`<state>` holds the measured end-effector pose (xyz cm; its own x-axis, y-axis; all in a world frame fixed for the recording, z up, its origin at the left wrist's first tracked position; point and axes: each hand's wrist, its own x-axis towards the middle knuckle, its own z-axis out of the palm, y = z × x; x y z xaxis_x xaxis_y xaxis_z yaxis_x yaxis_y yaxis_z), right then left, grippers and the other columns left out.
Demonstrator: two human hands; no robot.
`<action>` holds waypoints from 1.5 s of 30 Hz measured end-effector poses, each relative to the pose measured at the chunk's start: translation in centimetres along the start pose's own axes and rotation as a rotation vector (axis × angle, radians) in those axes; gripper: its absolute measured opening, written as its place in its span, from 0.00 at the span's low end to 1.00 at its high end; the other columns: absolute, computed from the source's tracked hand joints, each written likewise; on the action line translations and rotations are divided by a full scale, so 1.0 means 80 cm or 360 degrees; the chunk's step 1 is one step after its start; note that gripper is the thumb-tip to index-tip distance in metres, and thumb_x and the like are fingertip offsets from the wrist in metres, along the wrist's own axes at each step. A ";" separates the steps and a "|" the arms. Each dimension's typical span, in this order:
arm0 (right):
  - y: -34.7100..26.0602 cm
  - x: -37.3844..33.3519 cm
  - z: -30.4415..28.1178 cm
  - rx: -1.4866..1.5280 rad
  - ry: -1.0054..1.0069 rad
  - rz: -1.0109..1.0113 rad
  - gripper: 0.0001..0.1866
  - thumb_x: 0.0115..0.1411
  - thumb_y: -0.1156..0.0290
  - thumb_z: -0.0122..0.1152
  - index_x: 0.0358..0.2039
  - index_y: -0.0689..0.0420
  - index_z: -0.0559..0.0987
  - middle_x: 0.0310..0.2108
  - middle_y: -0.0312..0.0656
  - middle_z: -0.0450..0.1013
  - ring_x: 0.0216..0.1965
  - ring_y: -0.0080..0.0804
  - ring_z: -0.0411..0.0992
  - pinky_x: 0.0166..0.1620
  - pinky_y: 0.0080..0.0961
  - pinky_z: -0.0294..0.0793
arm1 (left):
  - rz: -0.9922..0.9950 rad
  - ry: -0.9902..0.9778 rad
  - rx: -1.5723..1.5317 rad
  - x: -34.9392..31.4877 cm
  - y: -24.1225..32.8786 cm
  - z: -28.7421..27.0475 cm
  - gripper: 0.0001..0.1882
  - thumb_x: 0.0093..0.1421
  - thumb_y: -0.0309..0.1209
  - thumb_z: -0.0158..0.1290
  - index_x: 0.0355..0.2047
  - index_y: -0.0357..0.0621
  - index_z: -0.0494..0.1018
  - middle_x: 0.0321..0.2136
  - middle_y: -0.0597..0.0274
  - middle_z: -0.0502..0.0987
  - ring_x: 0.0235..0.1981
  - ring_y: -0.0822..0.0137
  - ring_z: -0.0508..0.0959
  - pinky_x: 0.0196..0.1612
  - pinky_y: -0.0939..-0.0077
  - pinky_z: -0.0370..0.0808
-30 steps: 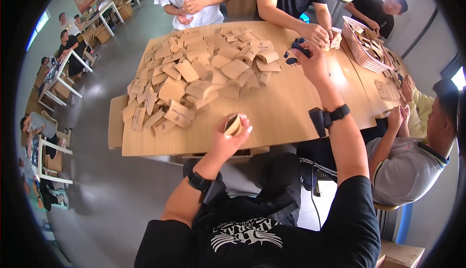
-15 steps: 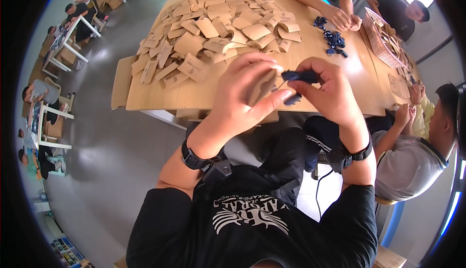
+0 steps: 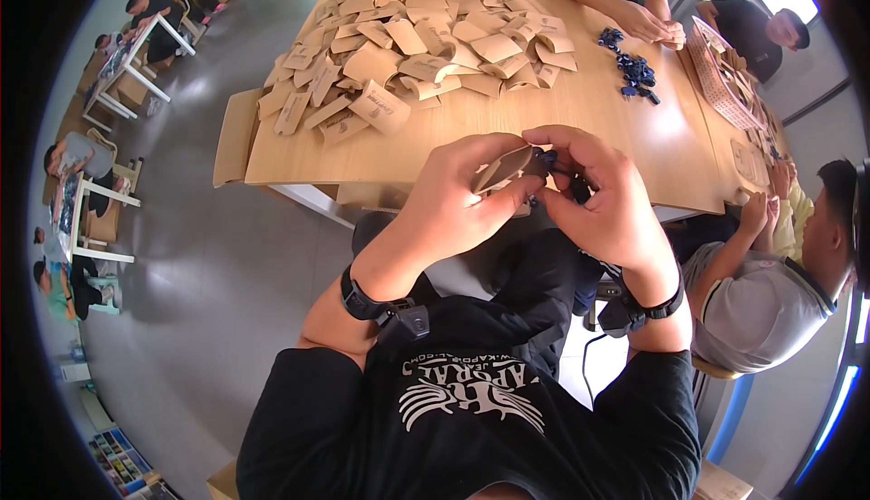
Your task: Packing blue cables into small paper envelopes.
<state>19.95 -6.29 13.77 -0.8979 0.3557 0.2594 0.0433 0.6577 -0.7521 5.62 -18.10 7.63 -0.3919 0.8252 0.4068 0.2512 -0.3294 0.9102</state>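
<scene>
Just above the near edge of the table, my left hand (image 3: 449,194) is closed round a brown cardboard pillow box (image 3: 497,172), its open end turned to the right. My right hand (image 3: 605,183) pinches a dark blue bundle (image 3: 578,189), which looks like cord or fabric. Part of that bundle meets the open end of the box, between the fingertips of both hands. How far it reaches inside is hidden by my fingers. A big heap of like pillow boxes (image 3: 421,40) covers the table's far left part. Several small dark blue bundles (image 3: 636,74) lie at the far right.
The wooden table (image 3: 544,118) spreads out in front of me. A pink basket (image 3: 720,76) holding brown cardboard stands at its right. Across the table a person's hands (image 3: 657,27) are at work, and another person in grey (image 3: 761,296) sits close on my right.
Both hands have come lower and nearer to me. The dark blue bundle has moved from apart from the box to its open end, and the hands are closer together.
</scene>
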 end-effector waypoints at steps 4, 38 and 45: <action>0.011 -0.005 0.013 0.0259 0.0115 -0.0160 0.23 0.49 0.84 0.57 0.49 0.62 0.75 0.28 0.40 0.71 0.28 0.28 0.70 0.34 0.23 0.72 | -0.0020 0.0039 -0.0012 -0.006 -0.002 -0.004 0.14 0.57 0.26 0.60 0.43 0.35 0.74 0.31 0.57 0.80 0.30 0.72 0.79 0.34 0.76 0.76; 0.025 -0.032 0.034 0.0921 0.0833 -0.0448 0.23 0.57 0.87 0.60 0.53 0.67 0.67 0.43 0.47 0.72 0.46 0.30 0.73 0.50 0.25 0.72 | -0.0192 0.0062 -0.0108 -0.016 -0.018 0.002 0.36 0.41 0.32 0.74 0.51 0.37 0.72 0.42 0.61 0.77 0.33 0.80 0.76 0.29 0.83 0.75; 0.001 -0.031 0.014 0.0777 0.0870 -0.0665 0.22 0.54 0.84 0.63 0.47 0.64 0.66 0.40 0.56 0.73 0.44 0.40 0.74 0.48 0.32 0.74 | -0.0102 0.0078 0.0201 -0.018 -0.033 0.015 0.31 0.40 0.33 0.74 0.45 0.39 0.75 0.37 0.58 0.79 0.34 0.70 0.80 0.32 0.77 0.77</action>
<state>21.70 -7.89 12.40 -0.4541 0.5007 0.7369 -0.5525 0.4906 -0.6738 6.62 -17.88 4.55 -0.4528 0.8182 0.3544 0.3324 -0.2140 0.9186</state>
